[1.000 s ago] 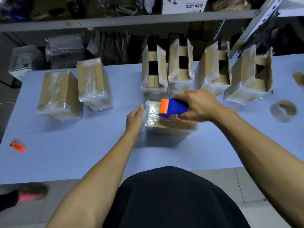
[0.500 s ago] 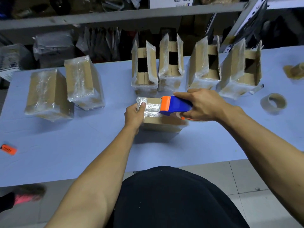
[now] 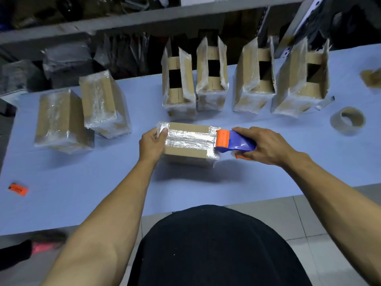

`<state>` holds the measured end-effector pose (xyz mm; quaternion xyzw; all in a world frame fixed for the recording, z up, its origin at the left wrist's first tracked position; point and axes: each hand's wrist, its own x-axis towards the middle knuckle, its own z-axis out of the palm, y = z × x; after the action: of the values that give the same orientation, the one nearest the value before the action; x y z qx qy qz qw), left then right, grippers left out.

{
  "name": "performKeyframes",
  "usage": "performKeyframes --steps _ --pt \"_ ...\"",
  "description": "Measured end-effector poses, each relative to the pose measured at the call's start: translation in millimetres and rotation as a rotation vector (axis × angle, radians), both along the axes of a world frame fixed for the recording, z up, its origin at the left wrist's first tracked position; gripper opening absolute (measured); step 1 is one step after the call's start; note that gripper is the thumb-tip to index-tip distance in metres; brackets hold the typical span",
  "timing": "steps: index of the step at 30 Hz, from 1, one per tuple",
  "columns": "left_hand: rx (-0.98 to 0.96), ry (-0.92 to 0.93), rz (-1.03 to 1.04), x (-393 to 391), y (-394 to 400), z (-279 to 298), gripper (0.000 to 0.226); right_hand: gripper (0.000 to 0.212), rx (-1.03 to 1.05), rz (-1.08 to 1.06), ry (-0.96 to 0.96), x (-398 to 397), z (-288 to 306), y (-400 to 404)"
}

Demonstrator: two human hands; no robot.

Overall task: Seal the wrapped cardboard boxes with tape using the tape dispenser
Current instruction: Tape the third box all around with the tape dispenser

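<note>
A wrapped cardboard box (image 3: 185,151) lies flat in the middle of the blue table (image 3: 92,182), with a shiny strip of clear tape along its top. My left hand (image 3: 151,144) grips the box's left end, thumb on the tape. My right hand (image 3: 266,145) holds the blue and orange tape dispenser (image 3: 233,141), whose orange head sits at the box's right end. Behind stand several open-topped wrapped boxes (image 3: 210,79). Two closed wrapped boxes (image 3: 59,120) stand at the left.
A loose roll of tape (image 3: 348,119) lies on the table to the right. An orange lighter-like item (image 3: 18,189) sits near the left front edge. Shelving with bags and parcels runs behind the table. Another roll (image 3: 372,77) shows at the far right edge.
My right hand has drawn the dispenser from the box's left part to its right end, laying tape along the top. My left hand came onto the box's left end and grips it.
</note>
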<state>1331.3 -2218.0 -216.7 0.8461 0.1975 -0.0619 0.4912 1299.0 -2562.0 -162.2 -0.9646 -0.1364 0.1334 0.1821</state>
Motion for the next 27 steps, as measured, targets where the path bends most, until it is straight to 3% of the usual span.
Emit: performKeyframes --steps 1,4,7,12,21,27 --pt "0.126 -0.027 -0.026 -1 -3 2 0.029 0.068 0.006 0.000 -0.002 1 -1 0" --pt "0.540 -0.130 -0.204 -1 -16 9 0.054 0.064 0.032 0.005 -0.002 -1 -6 2" --pt "0.729 -0.122 -0.550 -4 -61 11 0.052 0.061 0.041 -0.008 -0.004 -4 -9 2" --pt "0.789 -0.092 -0.747 -13 -119 7 0.056 0.057 0.008 -0.011 -0.002 0 -13 6" --pt "0.687 -0.080 -0.723 -10 -115 13 0.052 0.064 0.099 -0.017 0.094 -13 -25 -35" --pt "0.700 -0.117 -0.703 -10 -119 18 0.042 0.066 -0.077 -0.034 0.129 -21 -36 -38"
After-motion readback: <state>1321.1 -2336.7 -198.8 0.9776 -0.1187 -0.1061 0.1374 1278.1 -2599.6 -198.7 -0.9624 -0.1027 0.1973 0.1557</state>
